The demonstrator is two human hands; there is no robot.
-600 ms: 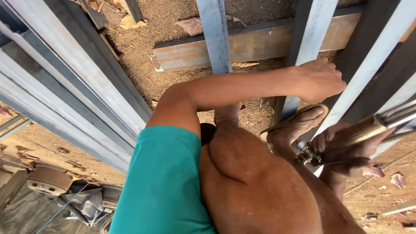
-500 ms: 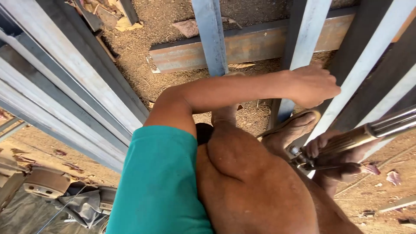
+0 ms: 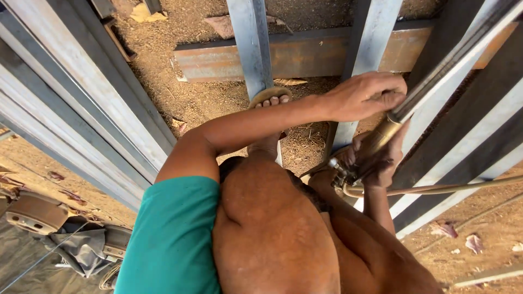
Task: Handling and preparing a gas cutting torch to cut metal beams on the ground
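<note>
My left hand [image 3: 364,97] reaches across from the teal sleeve [image 3: 169,239] and closes around the long metal tube of a cutting torch [image 3: 436,71], against a grey steel upright [image 3: 370,32]. Just below it, my right hand [image 3: 378,158] grips the torch's brass handle [image 3: 381,135], with the valve end [image 3: 340,175] by my wrist. A tan hose [image 3: 436,189] runs off to the right. My bare knee [image 3: 267,228] fills the middle, and my sandalled foot [image 3: 268,100] stands on the dirt by another upright [image 3: 249,43].
Grey steel bars [image 3: 81,103] slant along the left and more cross at the right [image 3: 468,147]. A rusty flat beam [image 3: 305,57] lies across the sandy ground behind. A grey cloth and metal parts [image 3: 71,245] lie at the lower left.
The torch has swung up from a low, near-level angle to a steep one. My left hand has left the upright and closed on the torch tube. My foot has shifted left.
</note>
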